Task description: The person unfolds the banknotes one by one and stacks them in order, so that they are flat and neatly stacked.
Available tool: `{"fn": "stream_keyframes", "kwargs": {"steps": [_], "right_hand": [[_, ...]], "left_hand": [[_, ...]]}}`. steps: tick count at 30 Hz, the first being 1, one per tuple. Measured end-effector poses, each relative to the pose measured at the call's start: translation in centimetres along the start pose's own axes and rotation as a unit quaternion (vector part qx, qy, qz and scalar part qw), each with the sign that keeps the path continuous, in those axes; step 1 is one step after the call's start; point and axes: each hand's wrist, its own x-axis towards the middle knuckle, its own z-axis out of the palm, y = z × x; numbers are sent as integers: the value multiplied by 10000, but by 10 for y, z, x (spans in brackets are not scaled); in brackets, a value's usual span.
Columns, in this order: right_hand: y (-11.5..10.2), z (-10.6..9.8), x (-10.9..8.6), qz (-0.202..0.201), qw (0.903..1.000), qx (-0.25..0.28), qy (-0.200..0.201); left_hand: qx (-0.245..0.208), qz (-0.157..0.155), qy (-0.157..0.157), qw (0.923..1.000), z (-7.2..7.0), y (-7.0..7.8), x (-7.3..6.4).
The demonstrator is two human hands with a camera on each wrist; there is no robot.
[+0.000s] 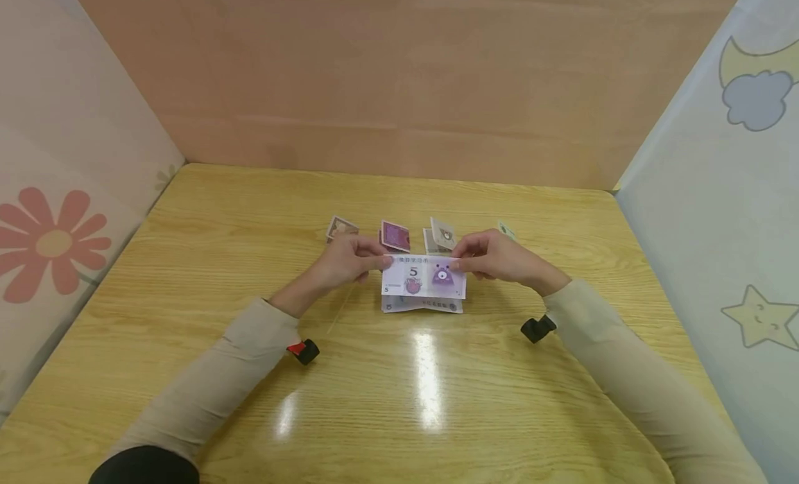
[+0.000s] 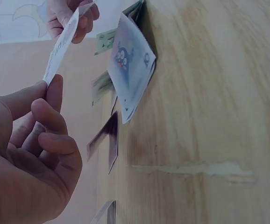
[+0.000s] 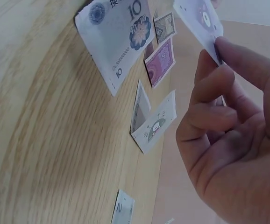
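A purple play banknote marked 5 (image 1: pixel 424 279) is held up by its two ends, its printed side toward the head camera. My left hand (image 1: pixel 347 263) pinches the left end between thumb and forefinger. At the other end my right hand (image 1: pixel 501 259) pinches the note near its printed purple monster. Below the held note, a blue play banknote marked 10 (image 3: pixel 116 51) rests on the table, creased and partly raised; in the head view the purple note overlaps most of it.
Behind the hands, folded play banknotes stand in a row on the wooden table (image 1: pixel 349 401): a brown one (image 1: pixel 342 226), a magenta one (image 1: pixel 396 236), a grey one (image 1: pixel 444 234) and a green one (image 1: pixel 507 230). A peach backdrop (image 1: pixel 399 82) rises at the far edge.
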Motion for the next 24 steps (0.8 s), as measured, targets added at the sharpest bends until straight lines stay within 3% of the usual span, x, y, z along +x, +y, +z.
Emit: {"fn": "stream_keyframes", "kwargs": {"steps": [9, 14, 24], "right_hand": [[9, 6, 3, 242, 9992, -251, 207], [14, 14, 6, 305, 9981, -521, 136], [26, 25, 15, -44, 9879, -1514, 330]], "left_hand": [[343, -335, -75, 9988, 6, -8, 4], [895, -513, -145, 9946, 10, -10, 5], [2088, -200, -287, 9773, 18, -18, 14]]}}
